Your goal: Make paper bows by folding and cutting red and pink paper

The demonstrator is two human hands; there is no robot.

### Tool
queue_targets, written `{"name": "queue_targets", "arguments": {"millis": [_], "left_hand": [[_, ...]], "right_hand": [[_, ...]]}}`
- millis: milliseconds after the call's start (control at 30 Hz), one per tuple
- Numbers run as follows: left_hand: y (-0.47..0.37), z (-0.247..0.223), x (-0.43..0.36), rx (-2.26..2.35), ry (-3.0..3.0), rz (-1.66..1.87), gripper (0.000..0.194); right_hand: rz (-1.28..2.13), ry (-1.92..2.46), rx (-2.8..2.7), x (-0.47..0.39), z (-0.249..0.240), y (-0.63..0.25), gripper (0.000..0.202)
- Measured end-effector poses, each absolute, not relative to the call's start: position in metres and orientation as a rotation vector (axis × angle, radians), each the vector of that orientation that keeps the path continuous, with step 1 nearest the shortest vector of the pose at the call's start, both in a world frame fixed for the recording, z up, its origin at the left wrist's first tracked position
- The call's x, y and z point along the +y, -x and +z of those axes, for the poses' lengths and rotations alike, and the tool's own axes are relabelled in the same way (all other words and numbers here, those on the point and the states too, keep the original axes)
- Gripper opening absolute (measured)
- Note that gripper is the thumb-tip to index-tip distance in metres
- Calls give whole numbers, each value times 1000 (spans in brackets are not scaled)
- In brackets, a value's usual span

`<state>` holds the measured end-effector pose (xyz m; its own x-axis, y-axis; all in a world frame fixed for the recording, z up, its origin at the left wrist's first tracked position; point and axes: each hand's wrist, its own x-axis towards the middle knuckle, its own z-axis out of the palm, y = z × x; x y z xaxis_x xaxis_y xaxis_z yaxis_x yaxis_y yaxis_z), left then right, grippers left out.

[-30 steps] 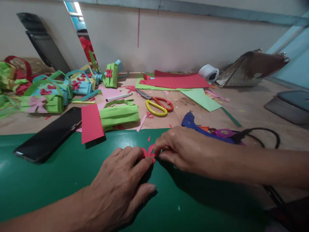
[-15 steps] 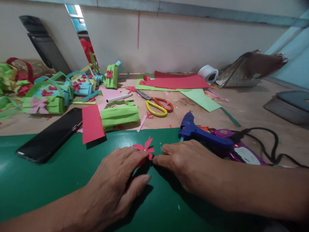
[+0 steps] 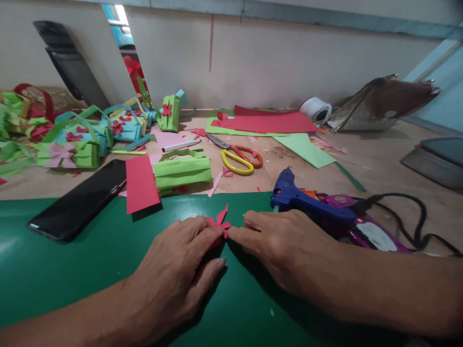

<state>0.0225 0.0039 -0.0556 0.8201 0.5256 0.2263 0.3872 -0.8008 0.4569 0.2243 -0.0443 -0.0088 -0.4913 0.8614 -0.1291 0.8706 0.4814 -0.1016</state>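
Your left hand (image 3: 177,262) is arching over the small red cut-paper flower (image 3: 220,223), which is lying on the smooth green sheet (image 3: 79,284) between your two hands. Your fingers are covering its left part while your thumb is standing apart; you cannot tell whether they are gripping it or only pinning it down. Your right hand (image 3: 282,246) is pointing its index finger at the flower's lower right edge, seemingly touching a petal, with its other fingers curling under; whether they are clasping anything, you cannot tell. Beyond that hand, a blue plastic glue gun (image 3: 307,205) is lying near, and scissors with orange and yellow handles (image 3: 228,146) are resting farther back.
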Motion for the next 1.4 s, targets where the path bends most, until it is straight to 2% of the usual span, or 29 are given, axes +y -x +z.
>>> {"name": "queue_targets", "arguments": {"millis": [333, 733, 933, 1067, 1233, 1400], "left_hand": [[-25, -53, 2, 722, -2639, 316, 23], [-28, -45, 10, 724, -2183, 526, 21], [-25, -34, 27, 1026, -1850, 619, 15], [-25, -35, 43, 1102, -1877, 631, 7], [-27, -41, 43, 1040, -2034, 516, 27], [-27, -45, 36, 1012, -2124, 503, 30]], "right_hand": [[-203, -1471, 2570, -37, -9, -219, 37], [-163, -1462, 2589, -33, -9, -218, 37], [-168, -1472, 2592, -33, -11, -220, 38], [-190, -1480, 2582, -33, -11, -221, 40], [-134, -1393, 2611, -31, -11, -222, 40], [-35, -1247, 2731, -26, -12, -223, 35]]}}
